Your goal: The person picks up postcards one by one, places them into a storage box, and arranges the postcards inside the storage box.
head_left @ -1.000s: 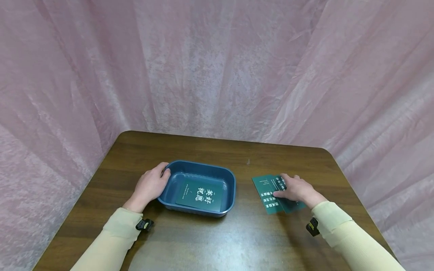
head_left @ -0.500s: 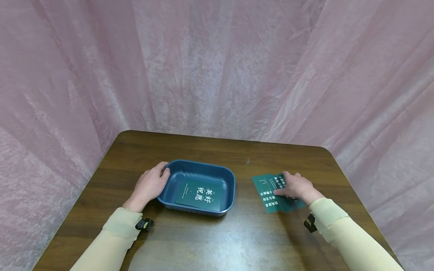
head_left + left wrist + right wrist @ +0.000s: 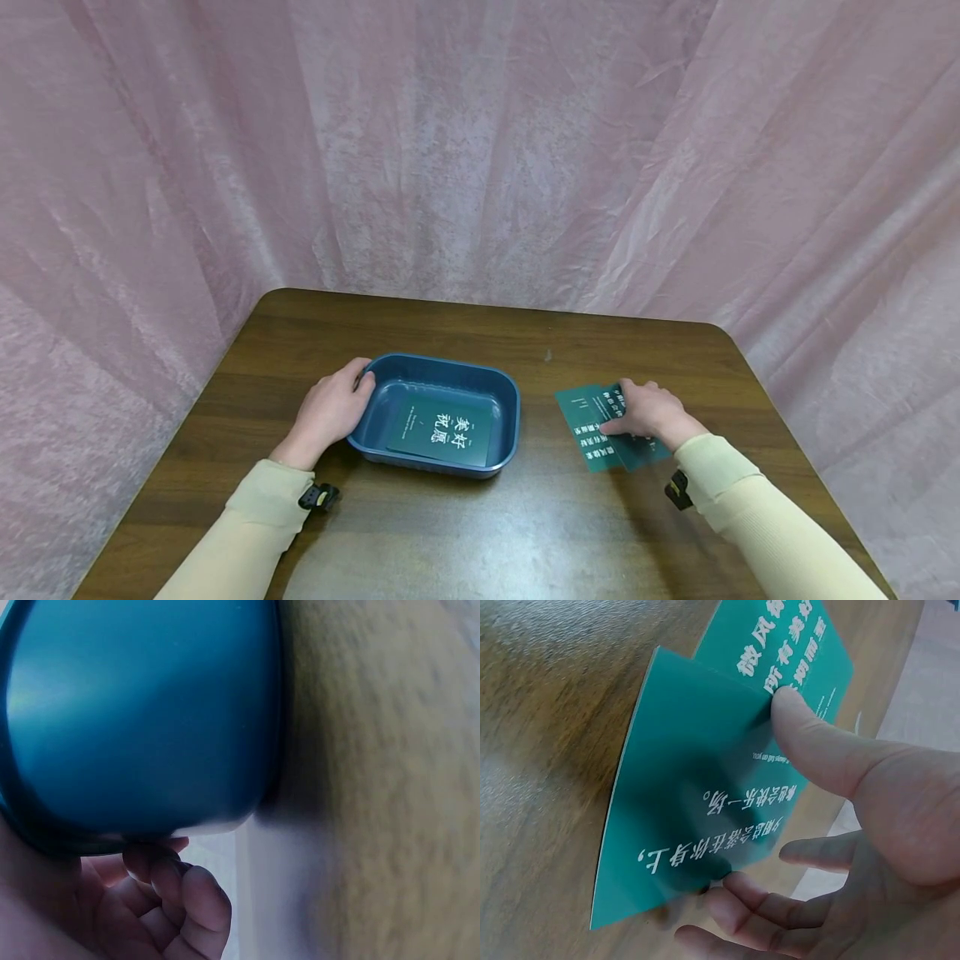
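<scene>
My left hand (image 3: 327,412) grips the left end of a dark blue rectangular dish (image 3: 517,417), its thumb at the rim. In the left wrist view its fingers (image 3: 202,900) curl beside the outer wall of the dish (image 3: 150,712). A green card (image 3: 442,431) with white characters lies inside the dish. To the right, my right hand (image 3: 651,410) pinches another green card (image 3: 682,780) between thumb and fingers at its opposite edges. This card partly covers a second green card (image 3: 585,421), which sticks out to the left. The palm hides part of the upper card in the head view.
The dish and cards are on a brown wood-grain table (image 3: 420,542) with rounded far corners. Pink curtains (image 3: 480,167) hang behind it and along both sides. Bare table top lies between the dish and the cards.
My right hand and forearm have shifted slightly left over the cards, which have hardly moved. The left hand keeps its hold on the dish.
</scene>
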Demonstrator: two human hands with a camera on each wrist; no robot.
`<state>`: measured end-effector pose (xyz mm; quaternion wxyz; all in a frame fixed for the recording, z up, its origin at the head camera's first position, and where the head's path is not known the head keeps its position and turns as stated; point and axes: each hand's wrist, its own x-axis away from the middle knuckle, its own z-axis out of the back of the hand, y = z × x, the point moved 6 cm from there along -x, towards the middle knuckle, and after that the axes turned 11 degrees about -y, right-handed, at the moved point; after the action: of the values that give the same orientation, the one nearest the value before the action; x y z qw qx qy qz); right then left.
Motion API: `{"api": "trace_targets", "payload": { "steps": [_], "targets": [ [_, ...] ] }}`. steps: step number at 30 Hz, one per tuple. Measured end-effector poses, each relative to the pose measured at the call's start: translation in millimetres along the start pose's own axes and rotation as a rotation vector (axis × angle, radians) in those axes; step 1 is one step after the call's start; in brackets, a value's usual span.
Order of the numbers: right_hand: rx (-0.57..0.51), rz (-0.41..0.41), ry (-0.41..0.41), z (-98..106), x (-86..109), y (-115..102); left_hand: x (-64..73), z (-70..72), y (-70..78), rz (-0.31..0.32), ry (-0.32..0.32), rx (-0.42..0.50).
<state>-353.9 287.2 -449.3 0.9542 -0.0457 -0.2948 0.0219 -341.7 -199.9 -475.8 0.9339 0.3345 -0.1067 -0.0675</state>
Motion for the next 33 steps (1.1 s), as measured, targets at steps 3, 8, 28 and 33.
{"api": "trace_targets", "payload": {
  "steps": [3, 8, 28, 33],
  "targets": [
    [-0.006, 0.014, -0.003, 1.3, 0.2, -3.2, -0.2, 0.5, -0.6, 0.004, -0.001, 0.003],
    [-0.056, 0.039, 0.017, 2.3, -4.0, -2.7, -1.4, 0.3, -1.7, 0.008, -0.002, 0.0],
    [-0.078, 0.018, 0.068, 0.5, -1.9, -5.0, -3.1, -1.8, -4.6, 0.025, -0.011, 0.003],
    [-0.048, 0.009, 0.089, -0.5, -1.5, -3.5, -3.3, -1.5, -3.9, 0.032, -0.014, 0.001]
  ]
}}
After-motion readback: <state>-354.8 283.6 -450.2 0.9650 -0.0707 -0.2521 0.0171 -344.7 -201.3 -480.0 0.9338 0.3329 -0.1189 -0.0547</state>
